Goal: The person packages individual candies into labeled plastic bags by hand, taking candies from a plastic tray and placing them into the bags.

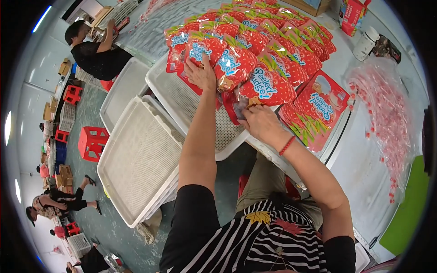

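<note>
Many puffed red pouches with strawberry-dot print and green tops lie in overlapping rows on a white table. My left hand (201, 76) rests with spread fingers on the lower part of one pouch (205, 47) at the left of the pile. My right hand (264, 124) has its fingers bent at the bottom edge of a larger-looking front pouch (267, 85), thumb below; what lies under the fingertips is partly hidden. Between my hands, a dark reddish see-through piece (233, 107) hangs over a white perforated tray (230, 134). A red band circles my right wrist.
Flat red pouches (321, 107) lie stacked right of my right hand. Beyond are a clear bag of small red-and-clear pieces (382, 109) and a white bottle (365, 44). Stacked trays (141, 159) stand at left, near a red stool (92, 143). A person (98, 54) works at far left.
</note>
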Demonstrator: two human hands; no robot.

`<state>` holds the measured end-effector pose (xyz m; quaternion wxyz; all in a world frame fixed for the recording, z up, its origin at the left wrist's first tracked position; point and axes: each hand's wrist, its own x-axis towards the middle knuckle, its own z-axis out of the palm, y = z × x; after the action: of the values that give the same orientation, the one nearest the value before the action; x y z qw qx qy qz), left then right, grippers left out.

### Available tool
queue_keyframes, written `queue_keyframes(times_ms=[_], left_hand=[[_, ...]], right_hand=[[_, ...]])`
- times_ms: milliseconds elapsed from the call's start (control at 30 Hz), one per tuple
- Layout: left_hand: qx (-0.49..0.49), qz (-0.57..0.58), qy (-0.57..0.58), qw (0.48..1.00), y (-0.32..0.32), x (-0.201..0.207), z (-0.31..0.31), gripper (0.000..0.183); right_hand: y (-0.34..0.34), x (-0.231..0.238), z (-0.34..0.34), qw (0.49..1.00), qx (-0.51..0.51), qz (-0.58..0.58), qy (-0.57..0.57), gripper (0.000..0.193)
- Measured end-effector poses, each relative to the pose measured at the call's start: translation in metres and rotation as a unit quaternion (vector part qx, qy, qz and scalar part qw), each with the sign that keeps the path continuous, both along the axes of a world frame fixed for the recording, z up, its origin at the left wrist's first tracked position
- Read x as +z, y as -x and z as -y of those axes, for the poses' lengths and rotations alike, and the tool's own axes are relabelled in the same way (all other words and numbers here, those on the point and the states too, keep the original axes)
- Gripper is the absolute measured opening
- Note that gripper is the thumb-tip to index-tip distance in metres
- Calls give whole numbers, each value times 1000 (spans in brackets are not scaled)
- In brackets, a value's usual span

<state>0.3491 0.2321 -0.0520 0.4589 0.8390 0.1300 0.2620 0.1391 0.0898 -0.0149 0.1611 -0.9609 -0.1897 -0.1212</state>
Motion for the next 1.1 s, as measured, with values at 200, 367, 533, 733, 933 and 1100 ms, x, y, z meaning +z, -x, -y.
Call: queue_keyframes(times_ms=[200,367,533,733,933,1100], left_hand=[[31,13,35,999,4,0,8,91],[70,5,75,995,11,0,15,105],[103,42,82,990,8,-3,17,82],[85,62,77,991,5,-9,7,67],[82,-17,-17,996,4,-6,0,70],[88,-80,3,993,16,13,-1,81]], right_hand=[[-18,4,40,1000,3,-22,1,24],[-15,-7,41,999,-27,20,-28,20],[20,5,23,997,12,82,0,19],[69,5,27,998,-2,61,23,32],[93,2,36,998,10,59,-28,38],[96,2,49,993,-65,42,-89,41]])
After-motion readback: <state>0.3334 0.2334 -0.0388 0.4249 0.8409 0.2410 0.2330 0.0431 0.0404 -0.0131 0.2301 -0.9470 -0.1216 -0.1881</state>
